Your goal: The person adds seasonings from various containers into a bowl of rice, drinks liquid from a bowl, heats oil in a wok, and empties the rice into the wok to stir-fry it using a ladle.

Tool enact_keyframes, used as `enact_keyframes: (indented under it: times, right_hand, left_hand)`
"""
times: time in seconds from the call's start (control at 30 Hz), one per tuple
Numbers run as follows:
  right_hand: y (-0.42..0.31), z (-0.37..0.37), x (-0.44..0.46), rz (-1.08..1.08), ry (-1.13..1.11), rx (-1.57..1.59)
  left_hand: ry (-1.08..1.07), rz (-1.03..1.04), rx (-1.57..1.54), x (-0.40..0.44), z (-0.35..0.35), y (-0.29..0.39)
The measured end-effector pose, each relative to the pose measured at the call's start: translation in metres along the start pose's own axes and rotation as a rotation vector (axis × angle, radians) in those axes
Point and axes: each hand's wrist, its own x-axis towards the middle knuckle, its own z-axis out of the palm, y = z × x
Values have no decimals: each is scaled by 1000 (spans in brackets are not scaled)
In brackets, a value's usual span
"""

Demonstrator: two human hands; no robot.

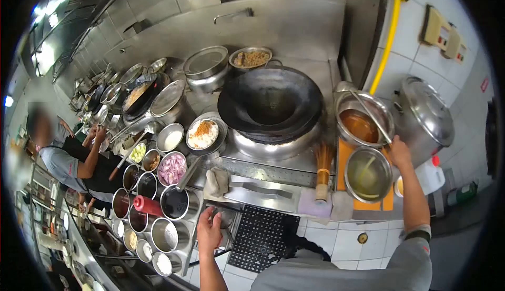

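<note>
My right hand (401,151) is closed around the handle of a metal ladle (370,116), which slants into a steel pot of reddish-brown liquid (360,126) at the right. Just below that pot is a second steel bowl (368,174) of pale yellowish liquid. My left hand (209,230) hangs in front of the counter's edge with its fingers partly bent and apart, holding nothing. It is nearest to the steel containers and a folded cloth (215,182). A large black wok (271,104) rests on the round burner in the middle.
Left are a red bottle (148,206), chopped onion (172,168) and a bowl of rice (203,133). A bamboo brush (323,172) lies right of the wok. A lidded pot (427,112) and white jug (432,178) stand far right. Another person (68,159) works at far left.
</note>
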Motion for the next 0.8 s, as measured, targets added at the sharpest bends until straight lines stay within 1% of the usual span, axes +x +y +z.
enact_keyframes:
  times: [0.03, 0.07, 0.1, 0.17, 0.2, 0.23, 0.3, 0.33, 0.37, 0.47, 0.57, 0.6, 0.67, 0.7, 0.73, 0.77, 0.8]
  right_hand:
    - [4, 5, 1, -49, 2, 45]
    - [13, 10, 8, -96, 11, 88]
    - [19, 12, 17, -144, 35, 132]
    - [30, 26, 12, -405, 180, 298]
    - [12, 7, 0, -176, -85, 567]
    - [-18, -20, -18, 71, -350, 820]
    - [-53, -42, -38, 54, -452, 1114]
    - [-78, -64, -45, 37, -444, 1137]
    - [-101, -82, -51, 26, -434, 1162]
    - [-139, -102, -48, 59, -654, 1175]
    - [-175, -88, -42, -26, -894, 1113]
    - [-188, -79, -40, -52, -943, 1098]
    - [-214, -57, -37, -101, -1039, 1075]
    - [-229, -48, -38, -77, -1016, 1059]
    - [-243, -41, -39, -51, -987, 1045]
    - [-251, -34, -41, -26, -954, 1029]
    - [-252, -25, -47, -107, -836, 944]
  left_hand:
    - [3, -1, 16, 11, 5, -7]
    - [10, 50, 19, 26, 9, -7]
    - [27, 41, 44, 41, 14, -6]
    - [50, 19, 98, 67, 21, -11]
    - [53, 25, 124, 79, 25, -21]
    - [61, -32, 138, 89, 29, -18]
    - [93, -146, 114, 107, 41, -34]
    - [115, -86, 76, 115, 46, -44]
    - [119, -106, 42, 123, 49, -52]
    - [63, -137, -5, 145, 53, -41]
    - [-97, -237, -29, 158, 48, -22]
    - [-81, -210, -70, 161, 51, -31]
    - [-149, -209, -57, 165, 51, -29]
    - [-184, -206, -50, 166, 49, -28]
    - [-205, -162, -68, 167, 51, -36]
    - [-249, -172, -84, 167, 53, -50]
    - [-241, -161, 1, 167, 55, -61]
